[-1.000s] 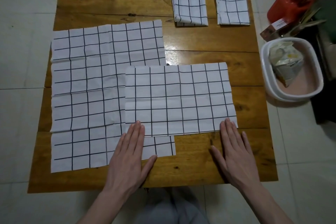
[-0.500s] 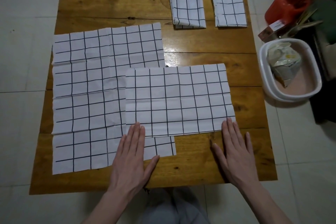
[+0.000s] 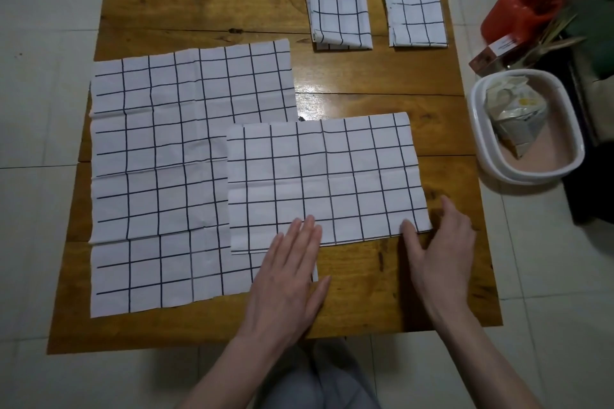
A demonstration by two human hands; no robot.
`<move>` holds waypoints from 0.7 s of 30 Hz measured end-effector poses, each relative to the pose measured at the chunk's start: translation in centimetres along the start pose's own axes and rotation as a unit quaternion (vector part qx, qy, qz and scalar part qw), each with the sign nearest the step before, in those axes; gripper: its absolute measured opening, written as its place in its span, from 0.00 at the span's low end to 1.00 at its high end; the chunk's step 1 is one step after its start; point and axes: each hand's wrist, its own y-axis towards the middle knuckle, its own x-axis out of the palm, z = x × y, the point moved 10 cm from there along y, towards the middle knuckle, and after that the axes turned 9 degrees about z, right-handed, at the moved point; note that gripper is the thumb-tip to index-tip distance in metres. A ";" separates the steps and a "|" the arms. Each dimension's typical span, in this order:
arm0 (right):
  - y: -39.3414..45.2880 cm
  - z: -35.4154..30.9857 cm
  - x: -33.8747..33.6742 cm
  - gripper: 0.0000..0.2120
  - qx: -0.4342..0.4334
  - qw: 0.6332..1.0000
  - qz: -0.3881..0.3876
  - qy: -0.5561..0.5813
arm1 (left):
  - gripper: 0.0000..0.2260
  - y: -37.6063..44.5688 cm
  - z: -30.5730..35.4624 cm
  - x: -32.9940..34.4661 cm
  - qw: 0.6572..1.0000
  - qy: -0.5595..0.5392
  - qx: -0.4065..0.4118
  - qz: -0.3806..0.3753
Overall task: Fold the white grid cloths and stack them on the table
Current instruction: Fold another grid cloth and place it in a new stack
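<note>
Wooden table (image 3: 206, 3), half-folded cloth (image 3: 325, 183), right hand (image 3: 442, 249) at its corner

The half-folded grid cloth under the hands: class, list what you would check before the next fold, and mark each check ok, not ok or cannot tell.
1. Half-folded cloth lies flat on the table: ok.
2. Its layered edges line up: not ok, a lower layer peeks out along the near-left edge.
3. Right hand is at the near right corner, thumb on the cloth: ok.
4. Left hand rests flat on the near edge: ok.
5. It is clear of the unfolded cloth: not ok, they overlap.
6. Folded stacks at the far edge sit out of the way: ok.
</note>
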 end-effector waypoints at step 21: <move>-0.1 1.8 0.8 0.14 0.274 0.895 -0.066 0.346 | 0.33 1.5 3.1 2.9 0.998 0.028 0.001 -0.062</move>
